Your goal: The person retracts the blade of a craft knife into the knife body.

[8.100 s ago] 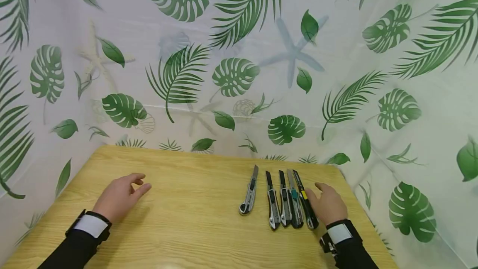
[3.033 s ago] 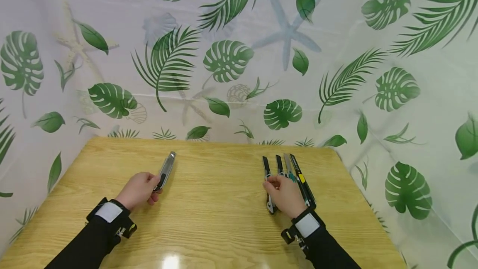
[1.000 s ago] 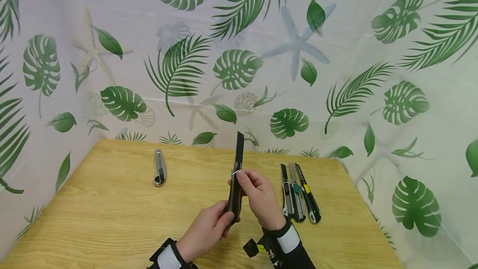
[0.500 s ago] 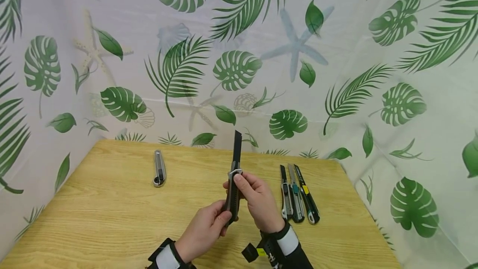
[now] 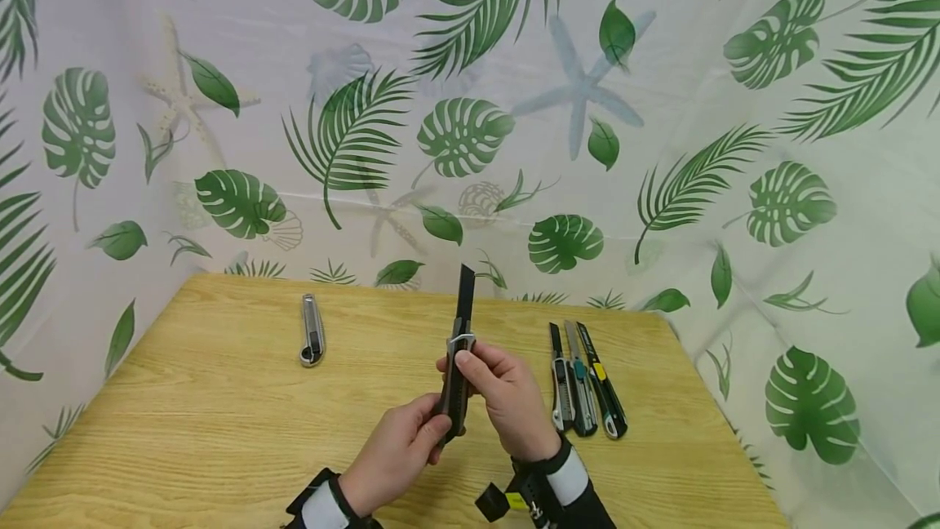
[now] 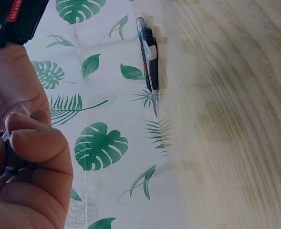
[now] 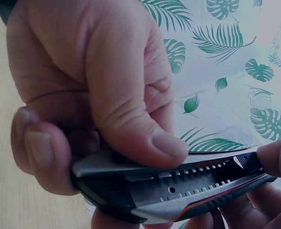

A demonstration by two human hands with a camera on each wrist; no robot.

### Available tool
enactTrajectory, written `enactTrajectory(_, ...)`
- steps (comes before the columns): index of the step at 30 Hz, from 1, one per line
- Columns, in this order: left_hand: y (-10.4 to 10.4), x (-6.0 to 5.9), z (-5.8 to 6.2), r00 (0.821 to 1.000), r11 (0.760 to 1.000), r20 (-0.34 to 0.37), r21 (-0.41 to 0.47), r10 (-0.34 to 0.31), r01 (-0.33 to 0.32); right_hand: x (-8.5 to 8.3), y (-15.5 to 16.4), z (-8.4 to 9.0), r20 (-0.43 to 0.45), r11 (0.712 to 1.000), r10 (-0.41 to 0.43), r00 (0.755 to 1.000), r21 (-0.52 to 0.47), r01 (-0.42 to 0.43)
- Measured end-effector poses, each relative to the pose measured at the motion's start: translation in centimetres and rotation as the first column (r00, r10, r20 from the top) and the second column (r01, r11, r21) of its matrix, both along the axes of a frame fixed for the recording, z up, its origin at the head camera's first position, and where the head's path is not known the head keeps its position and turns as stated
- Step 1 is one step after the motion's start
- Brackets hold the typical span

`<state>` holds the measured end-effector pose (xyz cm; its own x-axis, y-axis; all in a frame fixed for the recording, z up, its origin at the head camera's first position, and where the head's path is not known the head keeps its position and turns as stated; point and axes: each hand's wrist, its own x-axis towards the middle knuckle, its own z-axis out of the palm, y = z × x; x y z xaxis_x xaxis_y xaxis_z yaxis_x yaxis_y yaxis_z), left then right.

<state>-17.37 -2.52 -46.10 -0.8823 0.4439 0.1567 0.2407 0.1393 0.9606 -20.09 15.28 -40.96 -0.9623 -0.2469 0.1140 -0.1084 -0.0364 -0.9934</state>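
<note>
Before you stretches one wooden table (image 5: 220, 431), walled on its far sides by a white curtain (image 5: 661, 104) printed with green leaves. Your two hands meet above the table's near middle. Your right hand (image 5: 514, 398) wraps its fingers around the upper handle of a black utility knife (image 5: 458, 366), thumb pressed on the slider track — the wrist view shows the notched rail under the thumb. Your left hand (image 5: 396, 451) pinches the handle's lower end. The knife stands nearly upright, its dark blade extended. Five knives in all: this one, three knives (image 5: 583, 382) lying side by side to your right — blades out — and one silver knife (image 5: 312, 331) alone at far left.
</note>
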Motion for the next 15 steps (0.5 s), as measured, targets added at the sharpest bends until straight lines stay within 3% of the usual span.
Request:
enactTrajectory(7, -0.13, 0.07, 0.23, 1.0, 1.0, 0.018, 0.015, 0.0, 0.0, 0.13, -0.15, -0.25, 0.027, 1.0, -0.006, 1.0, -0.006, 0.007)
enactTrajectory(15, -0.29, 0.11, 0.39, 0.999, 0.999, 0.042, 0.05, 0.007, -0.009, 0.62, -0.39, -0.93, 0.041, 0.997, 0.057, 0.998, -0.054, -0.055)
